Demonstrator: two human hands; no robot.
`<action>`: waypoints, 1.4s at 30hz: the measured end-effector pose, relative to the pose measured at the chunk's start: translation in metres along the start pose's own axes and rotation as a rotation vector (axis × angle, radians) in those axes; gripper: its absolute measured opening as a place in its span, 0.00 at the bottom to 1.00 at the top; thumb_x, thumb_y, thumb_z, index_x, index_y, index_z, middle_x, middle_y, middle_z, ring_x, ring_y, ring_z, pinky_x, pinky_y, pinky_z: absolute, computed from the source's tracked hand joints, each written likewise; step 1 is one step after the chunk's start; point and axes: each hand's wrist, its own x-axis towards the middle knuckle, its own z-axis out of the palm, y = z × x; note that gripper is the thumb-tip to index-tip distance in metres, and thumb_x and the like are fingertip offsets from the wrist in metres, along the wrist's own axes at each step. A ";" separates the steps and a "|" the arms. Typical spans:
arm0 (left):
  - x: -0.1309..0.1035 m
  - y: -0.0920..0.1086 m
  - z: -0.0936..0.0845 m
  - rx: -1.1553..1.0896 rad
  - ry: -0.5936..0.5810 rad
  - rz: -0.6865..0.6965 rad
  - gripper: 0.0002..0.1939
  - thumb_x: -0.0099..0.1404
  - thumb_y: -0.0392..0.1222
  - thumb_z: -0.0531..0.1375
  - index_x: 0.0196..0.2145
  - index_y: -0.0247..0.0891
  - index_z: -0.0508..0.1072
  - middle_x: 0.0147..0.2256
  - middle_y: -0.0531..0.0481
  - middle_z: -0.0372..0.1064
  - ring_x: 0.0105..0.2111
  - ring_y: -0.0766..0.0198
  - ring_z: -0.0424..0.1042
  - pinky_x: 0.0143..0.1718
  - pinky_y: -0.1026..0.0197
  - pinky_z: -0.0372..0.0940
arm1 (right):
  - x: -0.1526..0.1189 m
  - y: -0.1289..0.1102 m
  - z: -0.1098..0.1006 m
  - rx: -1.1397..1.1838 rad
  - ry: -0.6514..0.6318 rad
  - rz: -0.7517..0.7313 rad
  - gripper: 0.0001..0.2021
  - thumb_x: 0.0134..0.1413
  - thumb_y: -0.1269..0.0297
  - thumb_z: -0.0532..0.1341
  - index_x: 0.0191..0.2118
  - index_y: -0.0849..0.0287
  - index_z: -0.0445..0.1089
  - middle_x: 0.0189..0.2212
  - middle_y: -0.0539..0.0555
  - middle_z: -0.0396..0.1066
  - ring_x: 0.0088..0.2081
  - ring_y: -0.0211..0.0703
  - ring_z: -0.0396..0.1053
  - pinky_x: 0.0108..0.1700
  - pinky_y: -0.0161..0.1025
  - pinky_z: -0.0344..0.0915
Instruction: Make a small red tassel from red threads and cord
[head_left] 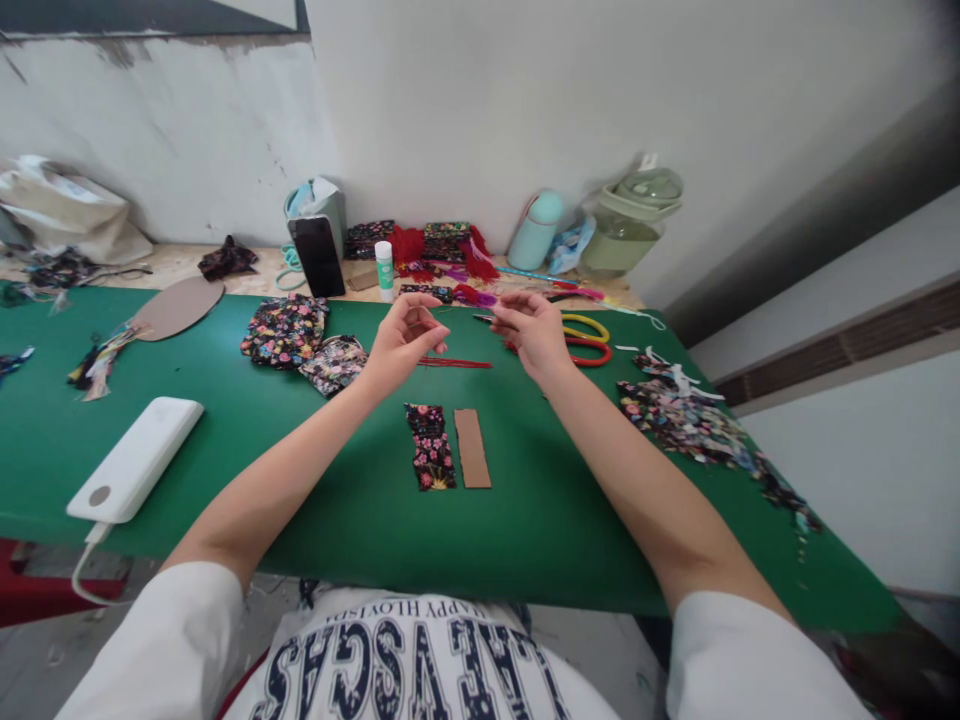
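My left hand (406, 341) is raised over the table, its fingers curled in with thumb and forefinger close together. My right hand (534, 333) faces it at the same height, fingertips pinched. Whatever lies between the fingers of either hand is too fine to make out. Between and below them lie red threads (469, 364) on the green table mat (360, 530). Nearer me are a black floral fabric strip (433, 447) and a brown cardboard strip (472, 448), side by side. Scissors with yellow and red handles (592, 352) lie partly behind my right hand.
Floral fabric pieces (285, 332) and a white power bank (136, 460) with a cable lie left. Fabric scraps (679, 412) cover the right side. Along the wall stand a phone (318, 257), a glue stick (385, 270), a blue bottle (537, 232) and a green jug (626, 225).
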 end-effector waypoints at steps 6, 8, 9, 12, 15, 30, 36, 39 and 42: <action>-0.003 -0.002 0.004 0.107 -0.001 -0.040 0.17 0.58 0.41 0.63 0.42 0.41 0.60 0.26 0.58 0.61 0.23 0.71 0.68 0.25 0.66 0.64 | -0.029 -0.031 0.016 -0.110 -0.340 -0.160 0.11 0.42 0.55 0.68 0.28 0.56 0.71 0.23 0.48 0.68 0.24 0.37 0.70 0.31 0.40 0.72; -0.004 -0.004 0.004 0.163 0.023 -0.043 0.17 0.58 0.39 0.62 0.41 0.41 0.60 0.25 0.58 0.62 0.23 0.71 0.67 0.25 0.67 0.63 | -0.038 -0.039 0.019 -0.178 -0.395 -0.233 0.11 0.44 0.54 0.68 0.28 0.56 0.73 0.25 0.50 0.69 0.24 0.37 0.70 0.30 0.40 0.71; -0.004 -0.004 0.004 0.190 0.034 -0.040 0.16 0.58 0.38 0.62 0.41 0.41 0.60 0.25 0.57 0.62 0.23 0.71 0.67 0.25 0.67 0.63 | -0.041 -0.042 0.020 -0.209 -0.401 -0.267 0.10 0.44 0.54 0.67 0.28 0.56 0.74 0.27 0.51 0.69 0.24 0.38 0.71 0.29 0.40 0.71; -0.005 -0.006 0.004 0.254 0.044 -0.033 0.15 0.58 0.37 0.62 0.42 0.41 0.61 0.25 0.57 0.63 0.25 0.70 0.67 0.27 0.66 0.62 | -0.049 -0.046 0.023 -0.298 -0.379 -0.366 0.09 0.45 0.55 0.68 0.29 0.54 0.76 0.31 0.52 0.69 0.27 0.39 0.71 0.30 0.41 0.70; -0.006 -0.006 0.004 0.288 0.021 -0.025 0.15 0.58 0.36 0.61 0.42 0.41 0.63 0.25 0.57 0.63 0.25 0.70 0.67 0.27 0.67 0.61 | -0.051 -0.047 0.023 -0.388 -0.349 -0.438 0.07 0.45 0.57 0.69 0.32 0.51 0.77 0.33 0.52 0.70 0.30 0.41 0.70 0.34 0.43 0.71; 0.007 -0.009 -0.023 0.352 -0.144 -0.098 0.15 0.55 0.30 0.61 0.41 0.37 0.67 0.27 0.54 0.69 0.25 0.70 0.69 0.29 0.65 0.64 | -0.018 -0.041 -0.006 -0.784 -0.241 -0.555 0.10 0.53 0.58 0.63 0.25 0.55 0.68 0.27 0.53 0.69 0.33 0.46 0.67 0.38 0.43 0.63; 0.014 -0.021 -0.047 0.332 -0.080 -0.202 0.17 0.54 0.27 0.61 0.41 0.37 0.66 0.25 0.56 0.69 0.24 0.70 0.71 0.31 0.64 0.68 | -0.002 -0.029 -0.022 -0.835 -0.215 -0.521 0.09 0.52 0.59 0.63 0.26 0.57 0.68 0.26 0.53 0.70 0.27 0.41 0.65 0.32 0.40 0.61; 0.016 -0.022 -0.052 0.293 -0.058 -0.265 0.17 0.53 0.26 0.60 0.41 0.36 0.65 0.25 0.55 0.70 0.25 0.69 0.72 0.32 0.63 0.70 | 0.001 -0.026 -0.025 -0.827 -0.265 -0.487 0.10 0.51 0.59 0.63 0.25 0.58 0.68 0.22 0.51 0.69 0.23 0.38 0.63 0.29 0.38 0.60; 0.017 -0.023 -0.054 0.315 -0.014 -0.321 0.15 0.53 0.27 0.61 0.39 0.35 0.66 0.24 0.55 0.70 0.23 0.68 0.72 0.30 0.62 0.70 | 0.002 -0.024 -0.028 -0.828 -0.300 -0.401 0.11 0.50 0.57 0.63 0.24 0.58 0.68 0.19 0.50 0.68 0.21 0.38 0.63 0.26 0.37 0.60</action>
